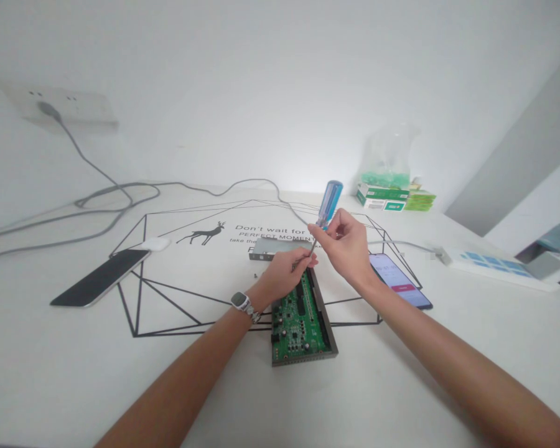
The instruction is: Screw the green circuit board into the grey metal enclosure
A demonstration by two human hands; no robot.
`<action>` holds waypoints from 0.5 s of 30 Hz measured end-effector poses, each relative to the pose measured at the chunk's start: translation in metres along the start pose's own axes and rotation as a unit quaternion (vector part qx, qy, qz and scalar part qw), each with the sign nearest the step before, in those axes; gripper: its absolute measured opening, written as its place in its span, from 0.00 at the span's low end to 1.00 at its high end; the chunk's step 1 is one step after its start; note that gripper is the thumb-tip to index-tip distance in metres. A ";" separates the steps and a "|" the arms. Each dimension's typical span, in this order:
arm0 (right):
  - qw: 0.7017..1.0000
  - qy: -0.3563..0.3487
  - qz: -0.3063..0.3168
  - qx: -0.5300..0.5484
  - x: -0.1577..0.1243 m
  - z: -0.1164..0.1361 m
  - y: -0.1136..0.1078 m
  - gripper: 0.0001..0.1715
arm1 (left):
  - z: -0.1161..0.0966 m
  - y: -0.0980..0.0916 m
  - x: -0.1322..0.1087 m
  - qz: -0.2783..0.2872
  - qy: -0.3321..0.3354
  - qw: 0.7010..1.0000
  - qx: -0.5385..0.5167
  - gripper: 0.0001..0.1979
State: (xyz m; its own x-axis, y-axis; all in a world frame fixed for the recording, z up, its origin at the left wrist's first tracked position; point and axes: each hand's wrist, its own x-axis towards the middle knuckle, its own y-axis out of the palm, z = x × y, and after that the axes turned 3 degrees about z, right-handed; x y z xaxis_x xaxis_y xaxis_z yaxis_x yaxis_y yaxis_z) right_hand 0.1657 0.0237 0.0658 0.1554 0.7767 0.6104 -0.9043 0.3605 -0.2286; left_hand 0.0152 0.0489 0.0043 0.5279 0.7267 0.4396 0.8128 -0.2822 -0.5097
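Observation:
A screwdriver (330,202) with a clear blue handle stands tilted above the far end of a green circuit board (292,326), which lies in a grey metal tray. My right hand (348,244) is closed in a pinch around the lower handle. Around the thin shaft, the fingers of my left hand (284,272) are pinched together; they hide the tip and whatever it touches. A watch (242,302) sits on my left wrist. Just beyond my left hand lies a flat grey metal cover (273,246). A tiny dark screw (256,275) rests on the table to its near left.
A phone (399,283) lies right of the board, a dark flat device (100,279) and a white mouse (156,244) to the left. Small boxes (382,196) and a clear bag stand at the back. A power strip (499,267) is at right; a grey cable (205,188) crosses behind.

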 end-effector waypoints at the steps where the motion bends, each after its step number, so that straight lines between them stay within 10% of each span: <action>1: 1.000 0.000 0.006 -0.005 -0.001 0.001 0.000 0.23 | -0.001 0.000 0.000 0.000 0.003 1.000 0.003 0.11; 15: 0.964 0.070 0.219 0.137 0.022 -0.004 -0.020 0.19 | -0.002 -0.009 0.001 0.023 -0.006 0.999 0.034 0.11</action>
State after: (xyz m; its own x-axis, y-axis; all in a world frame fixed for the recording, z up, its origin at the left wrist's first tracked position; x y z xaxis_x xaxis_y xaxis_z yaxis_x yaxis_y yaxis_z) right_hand 0.1884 0.0357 0.0805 -0.2303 0.8924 0.3881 -0.9632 -0.1524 -0.2213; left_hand 0.0092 0.0513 0.0104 0.5611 0.7220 0.4049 0.7683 -0.2724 -0.5792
